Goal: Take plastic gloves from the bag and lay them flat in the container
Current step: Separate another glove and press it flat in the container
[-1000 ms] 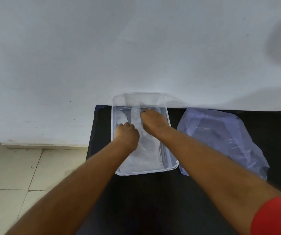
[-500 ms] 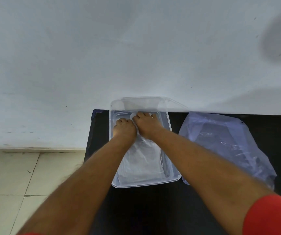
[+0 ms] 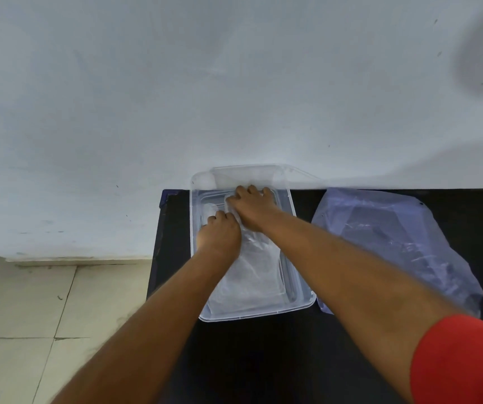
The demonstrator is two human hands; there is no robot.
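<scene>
A clear plastic container [image 3: 259,314] stands on the black table, its far end against the wall. Translucent plastic gloves [image 3: 250,282] lie flat inside it, the fingers pointing away from me. My right hand [image 3: 254,209] presses on the glove fingers near the far end, palm down and fingers spread. My left hand [image 3: 219,235] rests just left of it and nearer to me, fingers curled down onto the glove; whether it pinches the plastic is hidden. The crumpled bluish plastic bag [image 3: 394,243] lies to the right of the container, untouched.
The black table [image 3: 263,365] ends at its left edge just beside the container; tiled floor [image 3: 30,316] lies below it. A white wall [image 3: 234,97] rises directly behind the table. A clear lid [image 3: 246,174] leans on the wall behind the container.
Both hands stay on the gloves in the container. My left hand reached toward the far end, then drew back slightly toward me. My right hand's fingers have spread out.
</scene>
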